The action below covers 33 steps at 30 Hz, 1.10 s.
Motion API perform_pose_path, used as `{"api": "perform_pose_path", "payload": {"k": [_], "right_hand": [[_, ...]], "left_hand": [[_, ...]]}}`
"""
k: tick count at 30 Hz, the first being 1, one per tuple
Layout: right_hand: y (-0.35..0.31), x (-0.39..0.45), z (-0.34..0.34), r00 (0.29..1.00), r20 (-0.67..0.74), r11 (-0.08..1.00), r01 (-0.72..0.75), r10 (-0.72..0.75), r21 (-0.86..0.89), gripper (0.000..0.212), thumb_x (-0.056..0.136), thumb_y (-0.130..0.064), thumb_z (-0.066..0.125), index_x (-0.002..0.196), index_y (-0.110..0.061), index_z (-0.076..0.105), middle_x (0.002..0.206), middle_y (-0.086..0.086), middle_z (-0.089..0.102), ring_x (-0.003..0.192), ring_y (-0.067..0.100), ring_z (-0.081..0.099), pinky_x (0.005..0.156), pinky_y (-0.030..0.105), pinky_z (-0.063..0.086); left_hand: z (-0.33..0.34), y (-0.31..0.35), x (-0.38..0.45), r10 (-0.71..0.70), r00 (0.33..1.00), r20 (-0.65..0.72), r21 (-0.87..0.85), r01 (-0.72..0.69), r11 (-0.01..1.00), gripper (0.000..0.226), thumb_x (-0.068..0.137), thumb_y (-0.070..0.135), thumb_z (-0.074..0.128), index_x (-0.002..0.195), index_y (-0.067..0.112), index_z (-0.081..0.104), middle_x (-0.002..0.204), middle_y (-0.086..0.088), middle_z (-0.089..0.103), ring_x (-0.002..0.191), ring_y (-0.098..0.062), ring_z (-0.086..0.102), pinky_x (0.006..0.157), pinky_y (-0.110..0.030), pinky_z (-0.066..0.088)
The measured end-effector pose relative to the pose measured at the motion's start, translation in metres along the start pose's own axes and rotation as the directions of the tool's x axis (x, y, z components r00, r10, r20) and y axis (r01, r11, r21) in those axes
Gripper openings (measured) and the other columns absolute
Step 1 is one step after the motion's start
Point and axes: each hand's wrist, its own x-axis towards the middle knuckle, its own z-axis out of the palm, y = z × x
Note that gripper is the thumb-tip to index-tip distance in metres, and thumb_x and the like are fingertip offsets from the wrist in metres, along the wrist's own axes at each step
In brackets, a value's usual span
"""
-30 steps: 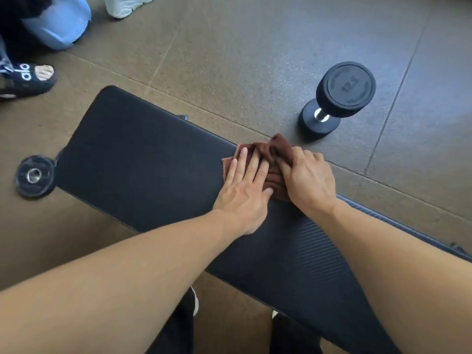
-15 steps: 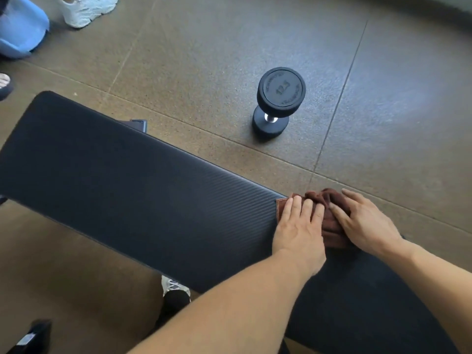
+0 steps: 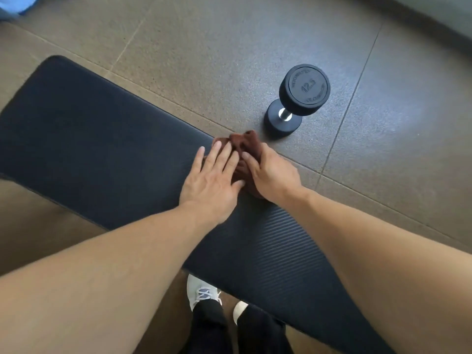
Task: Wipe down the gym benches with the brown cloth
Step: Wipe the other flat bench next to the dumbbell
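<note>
A black padded gym bench runs from upper left to lower right across the view. The brown cloth lies bunched at the bench's far edge. My left hand lies flat with straight fingers, pressing the cloth's left part onto the pad. My right hand covers the cloth's right part, its fingers curled over the bunched fabric. Most of the cloth is hidden under both hands.
A black dumbbell marked 12.5 stands on the brown tiled floor just beyond the cloth. My shoes show below the bench's near edge. A blue object sits at the top left corner.
Both hands have slid the cloth along the bench's far edge, first towards the right end, then back towards the middle. The camera view shifted with them.
</note>
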Motion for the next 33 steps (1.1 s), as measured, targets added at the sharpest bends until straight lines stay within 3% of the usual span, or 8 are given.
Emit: {"api": "perform_pose_path", "payload": {"k": [3,7,14,21,33], "right_hand": [[-0.027,0.017,0.011,0.997,0.031,0.998,0.068,-0.067,-0.017,0.062,0.096,-0.074,0.04,0.138,-0.028,0.049,0.131,0.004,0.064,0.119,0.03,0.062,0.096,0.043,0.046],[-0.017,0.036,0.003,0.987,0.131,0.995,0.096,-0.097,0.011,0.078,0.082,-0.089,0.045,0.146,-0.045,0.043,0.131,-0.001,0.069,0.12,0.028,0.064,0.1,0.042,0.05],[0.003,0.027,0.006,0.992,0.033,0.99,0.124,-0.122,-0.068,0.064,0.09,-0.083,0.037,0.135,-0.04,0.053,0.119,0.003,0.072,0.111,0.034,0.066,0.087,0.042,0.046],[0.076,-0.012,-0.015,0.987,-0.057,0.988,0.146,-0.149,-0.049,0.059,0.092,-0.079,0.042,0.135,-0.042,0.055,0.117,0.002,0.073,0.109,0.033,0.066,0.081,0.04,0.045],[0.243,-0.102,-0.062,0.991,-0.083,0.995,0.102,-0.102,-0.002,0.056,0.087,-0.081,0.046,0.118,-0.037,0.061,0.11,0.0,0.074,0.108,0.03,0.067,0.087,0.043,0.051]], "left_hand": [[-0.002,-0.027,0.001,-0.047,0.996,0.076,-0.019,0.048,0.999,0.075,0.104,0.056,0.017,0.158,0.014,-0.015,0.166,0.0,-0.024,0.151,-0.018,-0.027,0.124,-0.046,-0.013],[-0.004,-0.02,0.006,-0.06,0.986,0.157,-0.09,0.075,0.993,0.076,0.104,0.054,0.021,0.159,0.014,-0.012,0.164,-0.004,-0.03,0.149,-0.023,-0.032,0.123,-0.049,-0.012],[-0.011,-0.014,0.005,-0.017,0.98,0.197,-0.068,0.031,0.997,0.069,0.105,0.052,0.021,0.161,0.021,-0.005,0.166,-0.008,-0.024,0.15,-0.027,-0.029,0.124,-0.045,-0.011],[-0.003,0.059,-0.001,0.068,0.977,0.204,-0.1,-0.049,0.994,0.068,0.105,0.049,0.024,0.161,0.019,0.0,0.168,-0.009,-0.016,0.149,-0.027,-0.031,0.124,-0.045,-0.012],[0.023,0.23,-0.024,0.2,0.953,0.227,-0.068,-0.189,0.98,0.07,0.105,0.051,0.026,0.162,0.019,0.0,0.169,-0.008,-0.012,0.15,-0.029,-0.03,0.124,-0.046,-0.012]]}}
